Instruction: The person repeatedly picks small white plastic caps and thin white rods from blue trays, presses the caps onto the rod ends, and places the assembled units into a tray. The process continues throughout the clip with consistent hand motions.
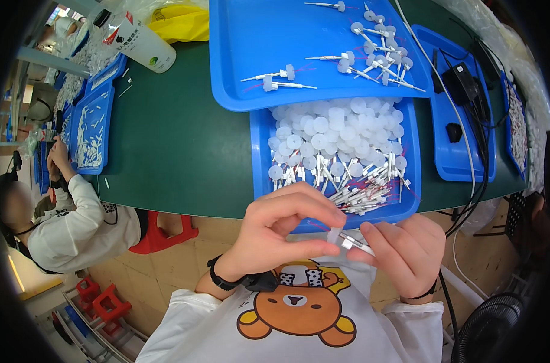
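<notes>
My left hand (273,227) pinches a small translucent white plastic disc (333,235) between thumb and fingertips, with a thin pink wire beside it. My right hand (406,249) has its fingers closed on a slim white and metallic stick-like part (355,243). That part's end meets the disc; how far it sits inside I cannot tell. Just beyond my hands, a blue tray (260,151) holds a heap of loose white discs (338,127) and a pile of stick-like parts (367,195) with pink wires.
A second blue tray (244,42) overlaps the first and carries several disc-and-stick pieces (380,54). Rightward, a blue tray (450,160) contains a black adapter (460,83) and cables. A bottle (143,45) stands on the green table (178,133). Another person (75,212) works at left. A black fan (489,327) stands lower right.
</notes>
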{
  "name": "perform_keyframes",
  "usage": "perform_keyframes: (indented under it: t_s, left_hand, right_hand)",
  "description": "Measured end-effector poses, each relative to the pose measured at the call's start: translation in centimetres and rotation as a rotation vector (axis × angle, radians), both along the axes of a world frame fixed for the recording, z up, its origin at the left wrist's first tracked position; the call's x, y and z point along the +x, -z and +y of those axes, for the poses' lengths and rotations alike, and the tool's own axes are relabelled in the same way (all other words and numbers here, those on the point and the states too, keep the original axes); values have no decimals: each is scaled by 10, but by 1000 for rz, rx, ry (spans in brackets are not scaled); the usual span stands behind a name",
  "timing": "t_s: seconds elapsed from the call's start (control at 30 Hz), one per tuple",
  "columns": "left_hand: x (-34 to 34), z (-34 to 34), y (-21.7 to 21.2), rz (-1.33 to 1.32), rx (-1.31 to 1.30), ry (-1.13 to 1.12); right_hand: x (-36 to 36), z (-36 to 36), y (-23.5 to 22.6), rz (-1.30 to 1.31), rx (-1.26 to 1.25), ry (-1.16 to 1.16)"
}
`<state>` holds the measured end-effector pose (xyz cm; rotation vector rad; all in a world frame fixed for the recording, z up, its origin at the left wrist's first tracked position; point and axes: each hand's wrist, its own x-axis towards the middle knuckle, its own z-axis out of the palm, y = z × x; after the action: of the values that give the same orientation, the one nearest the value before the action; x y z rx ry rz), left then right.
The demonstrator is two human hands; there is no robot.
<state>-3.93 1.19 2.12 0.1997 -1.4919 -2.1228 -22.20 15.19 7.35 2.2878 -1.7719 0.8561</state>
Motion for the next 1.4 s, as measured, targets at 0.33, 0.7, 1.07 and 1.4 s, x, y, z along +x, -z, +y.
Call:
perform_keyframes:
  t_s: [0.33, 0.7, 1.07, 1.4]
  left_hand:
    - [2, 0, -4, -88, -33, -32]
    - [5, 0, -10, -165, -362, -101]
    - [8, 2, -5, -102, -339, -68]
    - [10, -2, 6, -450, -655, -341]
  right_hand:
    - [7, 2, -5, -23, 206, -5]
    - [5, 5, -3, -33, 246, -57]
    - [18, 11, 7, -932, 606, -15]
    - [4, -21, -9, -1043, 904, 270]
